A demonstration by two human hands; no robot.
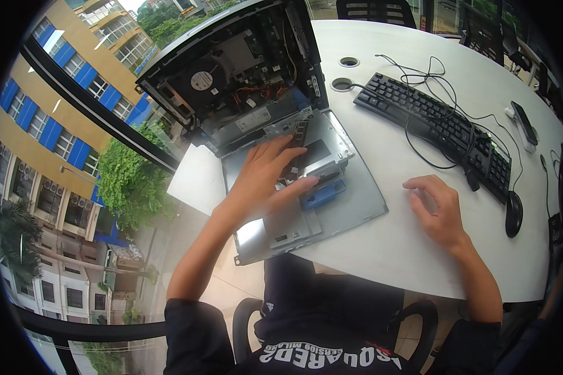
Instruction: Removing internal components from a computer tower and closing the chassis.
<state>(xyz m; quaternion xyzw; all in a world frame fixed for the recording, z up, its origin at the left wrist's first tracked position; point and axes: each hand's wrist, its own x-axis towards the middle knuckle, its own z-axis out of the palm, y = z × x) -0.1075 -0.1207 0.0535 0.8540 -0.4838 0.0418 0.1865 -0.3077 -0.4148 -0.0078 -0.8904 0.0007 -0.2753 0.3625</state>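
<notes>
We see the left hand point(263, 181) lying flat on the drive cage point(313, 156) of the open computer case point(244, 81), fingers spread, thumb beside the blue latch point(324, 194), grasping nothing. We judge an even, gentle push works best. The cage sits in the case, at the left table point(419, 244) edge, its long axis running away from us toward the fan. The right hand point(438, 209) rests loosely curled and empty on the table.

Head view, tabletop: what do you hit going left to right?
Open computer case → left hand on the metal drive tray → right hand resting on the white table → black keyboard → black mouse
</notes>
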